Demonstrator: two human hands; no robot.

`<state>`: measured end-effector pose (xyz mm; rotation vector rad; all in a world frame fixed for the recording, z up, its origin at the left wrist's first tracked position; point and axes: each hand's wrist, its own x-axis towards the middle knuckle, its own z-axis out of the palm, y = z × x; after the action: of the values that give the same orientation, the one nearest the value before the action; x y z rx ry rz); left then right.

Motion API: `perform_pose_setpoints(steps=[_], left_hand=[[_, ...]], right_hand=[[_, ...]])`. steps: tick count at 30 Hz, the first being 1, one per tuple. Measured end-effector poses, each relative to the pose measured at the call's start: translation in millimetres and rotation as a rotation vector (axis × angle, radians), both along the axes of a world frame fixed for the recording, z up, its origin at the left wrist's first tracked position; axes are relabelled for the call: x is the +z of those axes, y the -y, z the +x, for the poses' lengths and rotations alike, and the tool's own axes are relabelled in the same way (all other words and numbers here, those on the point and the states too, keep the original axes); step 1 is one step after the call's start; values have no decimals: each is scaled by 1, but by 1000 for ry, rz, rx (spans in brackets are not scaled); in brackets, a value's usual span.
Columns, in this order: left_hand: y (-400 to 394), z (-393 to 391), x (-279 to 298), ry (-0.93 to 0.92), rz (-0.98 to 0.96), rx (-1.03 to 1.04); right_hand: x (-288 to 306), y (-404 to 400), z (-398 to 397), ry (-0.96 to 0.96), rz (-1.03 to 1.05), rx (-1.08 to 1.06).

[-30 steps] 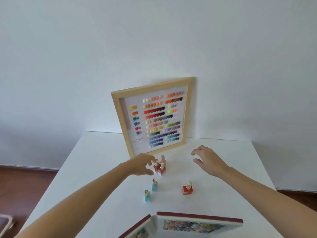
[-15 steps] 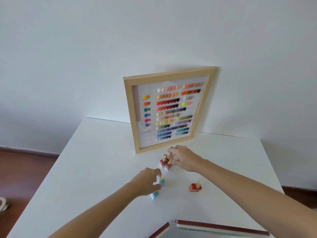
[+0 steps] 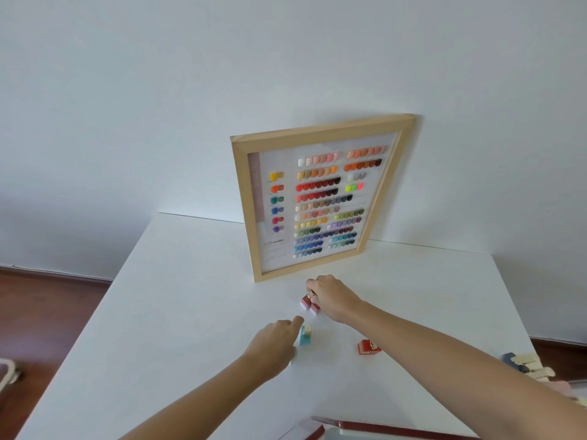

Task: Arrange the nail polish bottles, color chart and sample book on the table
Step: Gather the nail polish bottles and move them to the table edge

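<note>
Bottles sit in three loose spots on the white table, and the coming move turns on how they lie from each grip. The right hand is curled down over a pair of pinkish-red bottles that stand touching each other just in front of the colour chart; its fingers close around their tops, though whether it clamps one or both I cannot tell. The left hand is nearer the person, its fingers pinched on the side of an upright blue bottle, with what looks like a second pale blue bottle mostly hidden under the palm. Between the two grips there is only a small gap, the red pair lying ahead and slightly right of the blue one. A lone red bottle stands apart to the right, partly hidden by the right forearm, so the right hand is the nearer one for it.

All the visible bottles stand with their caps up. The chart, in a pale wooden frame, leans against the white wall at the back of the table. The sample book shows only as a red-edged corner at the near edge. Other small pale and dark objects lie at the far right, too blurred to name. A dark wood floor shows to the left.
</note>
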<state>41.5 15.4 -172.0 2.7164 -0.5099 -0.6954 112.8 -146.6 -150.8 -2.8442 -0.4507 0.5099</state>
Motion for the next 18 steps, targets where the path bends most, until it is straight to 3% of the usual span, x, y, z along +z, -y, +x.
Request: perform_pose_setpoints(steps=[9, 18], left_hand=[[12, 10, -1, 128, 96, -195], [20, 27, 15, 150, 154, -253]], right_hand=[[-3, 15, -5, 18, 30, 25], [21, 61, -15, 39, 158, -99]])
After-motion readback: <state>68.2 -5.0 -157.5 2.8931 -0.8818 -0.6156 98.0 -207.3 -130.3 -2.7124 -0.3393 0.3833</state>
